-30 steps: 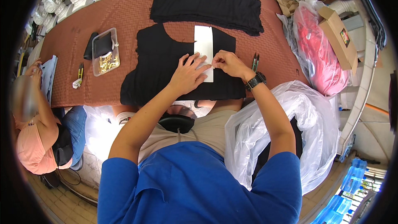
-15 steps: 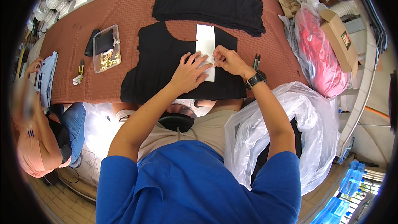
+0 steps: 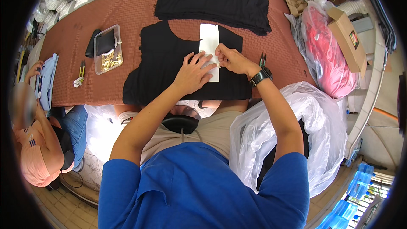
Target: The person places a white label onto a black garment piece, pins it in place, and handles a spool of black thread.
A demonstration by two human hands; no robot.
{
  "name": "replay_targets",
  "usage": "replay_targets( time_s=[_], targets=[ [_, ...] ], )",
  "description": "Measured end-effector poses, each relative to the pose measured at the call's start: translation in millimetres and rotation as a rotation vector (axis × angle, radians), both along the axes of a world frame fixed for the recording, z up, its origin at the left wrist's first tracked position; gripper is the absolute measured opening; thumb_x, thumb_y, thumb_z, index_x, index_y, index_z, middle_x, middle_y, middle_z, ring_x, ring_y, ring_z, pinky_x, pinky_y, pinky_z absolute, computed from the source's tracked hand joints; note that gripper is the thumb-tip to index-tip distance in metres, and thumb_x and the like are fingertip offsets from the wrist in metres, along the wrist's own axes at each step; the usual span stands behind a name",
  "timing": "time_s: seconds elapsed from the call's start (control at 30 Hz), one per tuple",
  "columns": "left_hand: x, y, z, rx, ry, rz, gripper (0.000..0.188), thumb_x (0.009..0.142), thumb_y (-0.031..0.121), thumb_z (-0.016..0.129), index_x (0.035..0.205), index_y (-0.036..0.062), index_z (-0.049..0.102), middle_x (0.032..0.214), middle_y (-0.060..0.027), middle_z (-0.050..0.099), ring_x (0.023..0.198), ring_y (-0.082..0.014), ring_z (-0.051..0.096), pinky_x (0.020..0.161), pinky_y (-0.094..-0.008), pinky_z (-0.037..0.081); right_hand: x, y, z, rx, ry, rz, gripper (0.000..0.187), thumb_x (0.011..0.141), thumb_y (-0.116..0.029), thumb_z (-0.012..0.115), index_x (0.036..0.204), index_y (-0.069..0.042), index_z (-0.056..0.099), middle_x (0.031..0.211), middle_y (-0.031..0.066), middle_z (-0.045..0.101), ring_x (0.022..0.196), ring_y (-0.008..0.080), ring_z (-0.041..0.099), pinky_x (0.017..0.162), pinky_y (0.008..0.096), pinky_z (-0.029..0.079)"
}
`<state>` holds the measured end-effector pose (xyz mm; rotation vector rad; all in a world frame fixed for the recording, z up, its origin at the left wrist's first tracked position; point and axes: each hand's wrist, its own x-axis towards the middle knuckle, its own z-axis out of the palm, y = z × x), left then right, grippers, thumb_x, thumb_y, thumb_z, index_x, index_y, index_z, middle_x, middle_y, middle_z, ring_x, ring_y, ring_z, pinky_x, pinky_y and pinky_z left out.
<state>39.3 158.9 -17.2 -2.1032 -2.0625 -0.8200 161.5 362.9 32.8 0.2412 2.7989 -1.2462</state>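
Note:
A black garment piece [image 3: 159, 68] with a curved neckline lies spread on the table in front of me. On top of it, running lengthwise, is a white paper strip [image 3: 209, 36]. My left hand [image 3: 191, 73] presses on the strip with its fingers spread. Just right of it, my right hand [image 3: 236, 62] is closed in a pinch at the strip's right edge. Whatever sits between those fingertips is too small to make out. A dark wristwatch [image 3: 260, 76] is on my right wrist.
Folded black cloth [image 3: 212, 2] lies beyond the garment. To the left are a clear plastic box [image 3: 97, 55] with small gold-coloured pieces and yellow-black thread snips [image 3: 80, 74]. Red goods in plastic [image 3: 322, 51] stand right; a plastic bag [image 3: 313, 144] is beside me. A person [image 3: 42, 144] sits left.
My right hand has turned slightly and its fingers have shifted a little up and left along the strip. The left hand stays in place on the paper.

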Motion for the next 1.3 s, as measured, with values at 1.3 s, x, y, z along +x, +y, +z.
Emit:
replay_targets(
  time_s=[1.3],
  targets=[
    [-0.3, -0.6, 1.0, -0.031, -0.013, -0.009, 0.039, 0.095, 0.028, 0.063, 0.132, 0.0190, 0.061, 0.146, -0.0077, 0.050, 0.140, -0.0301, 0.039, 0.115, -0.0539, 0.026, 31.6, -38.8, 17.2, 0.120, 0.219, -0.126, 0.031, 0.086, 0.012, 0.053, 0.111, -0.001, 0.041, 0.093, 0.0230, 0.069, 0.092, 0.0421, 0.069, 0.079, 0.0465, 0.055]
  ],
)
